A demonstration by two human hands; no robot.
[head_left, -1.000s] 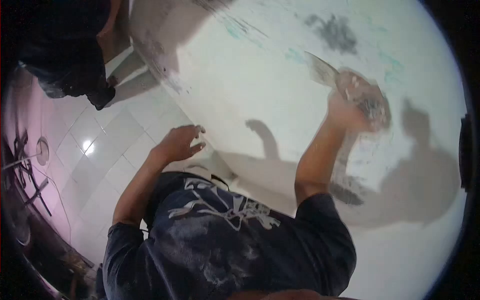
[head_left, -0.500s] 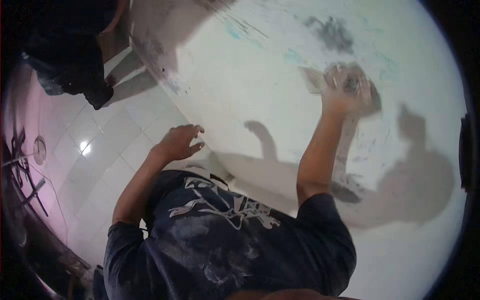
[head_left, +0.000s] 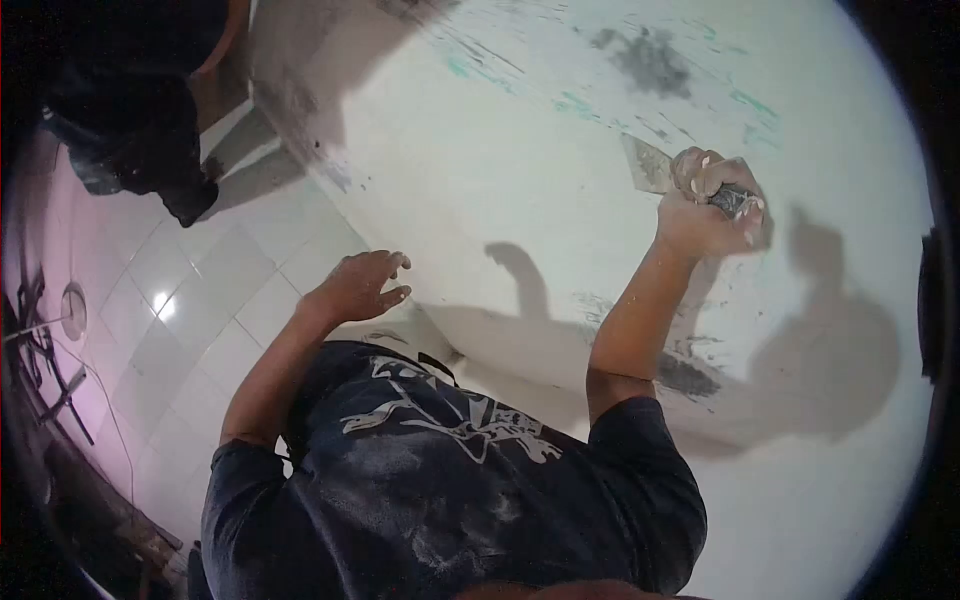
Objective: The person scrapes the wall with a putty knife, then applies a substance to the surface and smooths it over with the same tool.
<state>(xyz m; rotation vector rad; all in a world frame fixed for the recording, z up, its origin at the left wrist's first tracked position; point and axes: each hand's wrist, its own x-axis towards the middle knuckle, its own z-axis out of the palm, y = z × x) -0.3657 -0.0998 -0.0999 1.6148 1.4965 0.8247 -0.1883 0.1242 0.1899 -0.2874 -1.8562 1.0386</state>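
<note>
Scraper (head_left: 648, 163) gripped in right hand (head_left: 708, 208), against white wall (head_left: 520, 150); left hand (head_left: 358, 285) free

No readable text, label or number shows; the shirt (head_left: 440, 470) print is illegible.

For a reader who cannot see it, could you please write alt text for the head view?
The right hand presses a putty knife against a white wall; the left hand hangs open above a tiled floor.
</note>
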